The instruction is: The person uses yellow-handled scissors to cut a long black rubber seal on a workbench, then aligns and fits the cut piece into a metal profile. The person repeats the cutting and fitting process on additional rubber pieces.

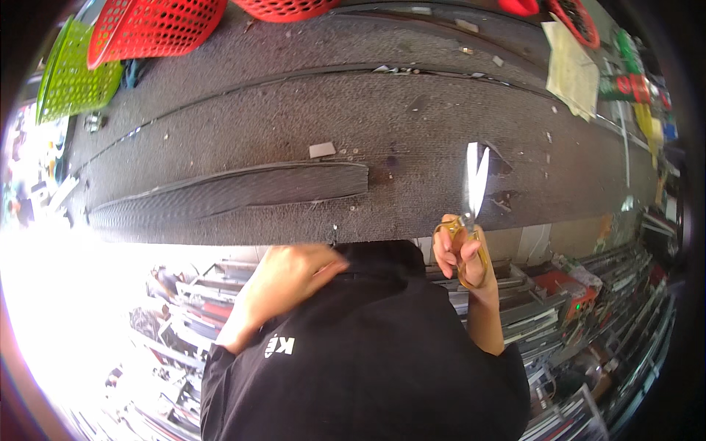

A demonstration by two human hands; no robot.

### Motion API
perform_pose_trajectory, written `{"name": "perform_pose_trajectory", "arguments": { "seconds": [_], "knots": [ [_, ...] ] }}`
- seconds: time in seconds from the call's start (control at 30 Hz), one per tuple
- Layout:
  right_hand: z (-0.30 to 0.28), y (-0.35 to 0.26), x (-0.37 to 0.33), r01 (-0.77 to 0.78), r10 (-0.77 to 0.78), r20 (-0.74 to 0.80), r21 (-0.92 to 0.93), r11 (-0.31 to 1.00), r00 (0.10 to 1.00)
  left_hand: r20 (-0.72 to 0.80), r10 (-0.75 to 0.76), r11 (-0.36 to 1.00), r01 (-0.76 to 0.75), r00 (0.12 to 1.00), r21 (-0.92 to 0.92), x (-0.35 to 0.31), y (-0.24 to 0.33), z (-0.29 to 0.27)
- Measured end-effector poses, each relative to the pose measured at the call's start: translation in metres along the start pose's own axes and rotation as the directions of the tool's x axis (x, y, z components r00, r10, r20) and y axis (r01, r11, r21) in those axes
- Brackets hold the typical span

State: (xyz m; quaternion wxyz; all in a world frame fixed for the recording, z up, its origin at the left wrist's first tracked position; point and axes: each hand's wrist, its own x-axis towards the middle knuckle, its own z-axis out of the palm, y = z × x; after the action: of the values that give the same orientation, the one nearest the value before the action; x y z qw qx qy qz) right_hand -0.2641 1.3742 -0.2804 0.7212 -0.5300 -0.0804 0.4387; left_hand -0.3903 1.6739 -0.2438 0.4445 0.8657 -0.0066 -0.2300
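Observation:
My right hand (pixel 471 257) is just past the table's front edge, its fingers through the gold loops of a pair of scissors (pixel 476 184). The blades point away from me over the tabletop and stand slightly apart, with nothing between them. My left hand (pixel 290 278) is at the front edge, close against my black shirt. Motion smears its fingertips, and I cannot make out anything in it. Beyond that hand, a long dark ribbed strip (pixel 235 192) lies along the near side of the grey, carpet-like table surface (pixel 434 110). It touches neither hand.
Red baskets (pixel 158 33) and a green basket (pixel 73 73) stand at the far left. A small white piece (pixel 321 150) lies beyond the strip. Papers (pixel 572 70) and a green bottle (pixel 625 88) are at the far right. Racks of long bars (pixel 544 323) stand below the table's edge.

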Motion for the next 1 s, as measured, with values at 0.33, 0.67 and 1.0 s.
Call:
{"name": "perform_pose_trajectory", "arguments": {
  "seconds": [0.33, 0.67, 1.0],
  "knots": [
    [0.003, -0.01, 0.006, -0.216, 0.228, 0.199, -0.082, 0.973, 0.953, -0.623, 0.47, 0.839, -0.097, 0.626, 0.536, 0.065, -0.035, 0.024],
    [0.006, -0.009, 0.007, -0.308, 0.334, 0.119, -0.192, 0.932, 0.935, -0.624, 0.51, 0.824, -0.129, 0.592, 0.552, 0.065, -0.047, 0.026],
    [0.014, -0.006, 0.005, -0.369, 0.391, 0.014, -0.305, 0.878, 0.92, -0.65, 0.405, 0.843, 0.012, 0.643, 0.538, 0.064, -0.033, 0.033]
  ]
}}
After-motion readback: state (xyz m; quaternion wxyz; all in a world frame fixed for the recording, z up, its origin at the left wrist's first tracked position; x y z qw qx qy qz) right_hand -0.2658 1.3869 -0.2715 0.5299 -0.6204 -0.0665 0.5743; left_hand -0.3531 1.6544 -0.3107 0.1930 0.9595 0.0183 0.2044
